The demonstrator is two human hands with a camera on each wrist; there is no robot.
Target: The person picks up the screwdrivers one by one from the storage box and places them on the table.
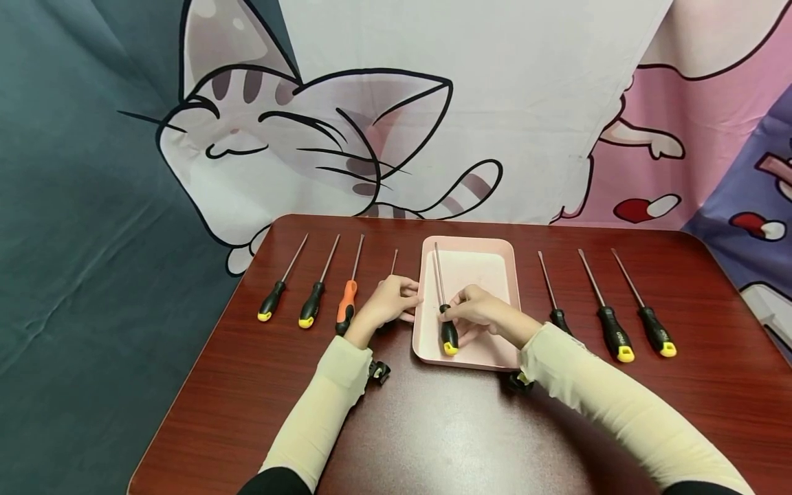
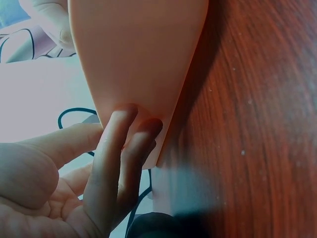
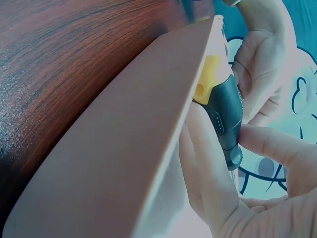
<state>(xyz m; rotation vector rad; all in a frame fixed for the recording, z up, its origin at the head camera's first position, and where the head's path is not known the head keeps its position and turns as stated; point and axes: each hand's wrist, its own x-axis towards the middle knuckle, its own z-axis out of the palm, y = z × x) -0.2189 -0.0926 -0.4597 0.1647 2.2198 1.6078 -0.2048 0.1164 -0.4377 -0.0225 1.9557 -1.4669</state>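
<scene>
A pale pink tray (image 1: pixel 509 256) lies on the table. My left hand (image 1: pixel 391 300) holds its left edge; in the left wrist view, two fingers (image 2: pixel 110 148) press the outer wall while the thumb meets the rim. Over the tray, my right hand (image 1: pixel 482 313) pinches a screwdriver (image 1: pixel 448 335) by its black handle. The handle's yellow end points toward me and its shaft points away. In the right wrist view, thumb and fingers sit on either side of the handle (image 3: pixel 227 111). Below my left hand, another screwdriver (image 1: pixel 395 260) is mostly hidden; its shaft tip shows.
Left of the tray lie two black-and-yellow screwdrivers (image 1: pixel 272 300) and an orange-and-black screwdriver (image 1: pixel 348 302). Three more black-and-yellow screwdrivers (image 1: pixel 612 330) lie on the right, the nearest partly behind my right arm. A cat-print cloth (image 1: pixel 526 103) hangs behind the wooden table (image 1: pixel 482 426).
</scene>
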